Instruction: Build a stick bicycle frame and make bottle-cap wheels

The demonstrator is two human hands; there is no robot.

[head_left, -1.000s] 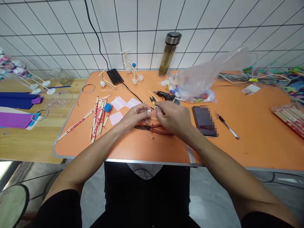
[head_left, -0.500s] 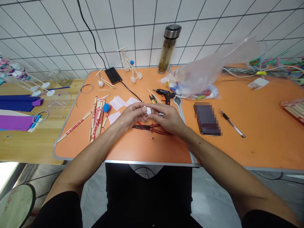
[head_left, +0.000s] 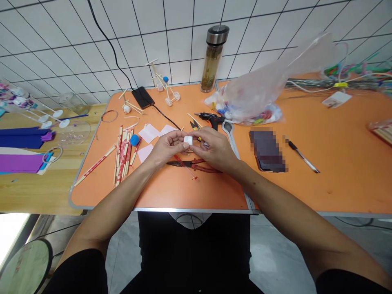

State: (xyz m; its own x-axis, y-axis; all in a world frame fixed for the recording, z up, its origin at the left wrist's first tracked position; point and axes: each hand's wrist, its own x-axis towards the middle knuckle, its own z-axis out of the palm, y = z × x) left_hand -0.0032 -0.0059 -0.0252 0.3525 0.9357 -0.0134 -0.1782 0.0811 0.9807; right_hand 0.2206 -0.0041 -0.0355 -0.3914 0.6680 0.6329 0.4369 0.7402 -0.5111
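Observation:
Both of my hands meet over the middle of the orange table (head_left: 190, 192). My left hand (head_left: 167, 149) pinches a small white cap (head_left: 188, 140) between thumb and fingers. My right hand (head_left: 214, 150) is closed and touches the same cap from the right, with a thin wooden stick partly hidden in its fingers. Red-handled pliers (head_left: 196, 165) lie on the table just under the hands. A black glue gun (head_left: 211, 119) rests behind them.
A bundle of wrapped chopsticks (head_left: 124, 153), a blue cap (head_left: 134, 140) and pink paper squares (head_left: 148, 133) lie left. A phone (head_left: 267, 150) and pen (head_left: 301, 156) lie right. A plastic bag of caps (head_left: 254, 102), a bottle (head_left: 212, 59) and stick models (head_left: 163, 83) stand behind.
The hands have lifted slightly and turned the white cap so that it now shows on top between the fingertips. The view has shifted a little to the right.

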